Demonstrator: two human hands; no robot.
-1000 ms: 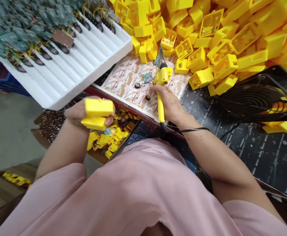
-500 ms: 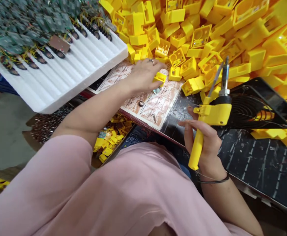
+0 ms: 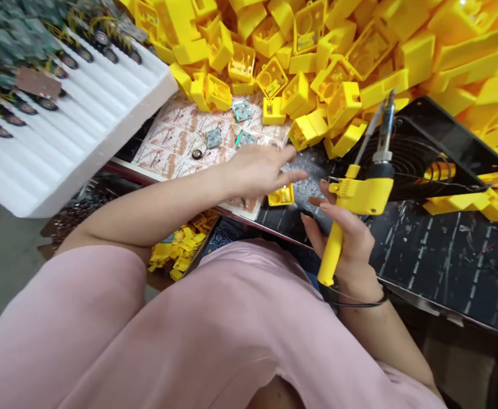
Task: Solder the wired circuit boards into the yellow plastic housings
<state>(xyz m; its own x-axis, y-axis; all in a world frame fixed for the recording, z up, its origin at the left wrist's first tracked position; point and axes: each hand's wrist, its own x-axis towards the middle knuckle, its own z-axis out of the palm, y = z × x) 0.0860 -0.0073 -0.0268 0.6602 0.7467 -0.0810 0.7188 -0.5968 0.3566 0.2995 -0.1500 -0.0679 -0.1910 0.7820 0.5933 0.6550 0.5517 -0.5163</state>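
The left hand (image 3: 257, 172), its grip impossible to tell, has shifted from upper centre to mid-frame with a yellow casing (image 3: 281, 196) beneath it, uncovering circuit boards (image 3: 213, 137) and bringing the casing near the right hand (image 3: 354, 237), which grasps a yellow soldering gun (image 3: 362, 196) right of centre.

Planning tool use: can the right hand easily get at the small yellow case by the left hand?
Probably not easily: the right hand is close but holds the yellow tool, and the left hand partly covers the small yellow case.
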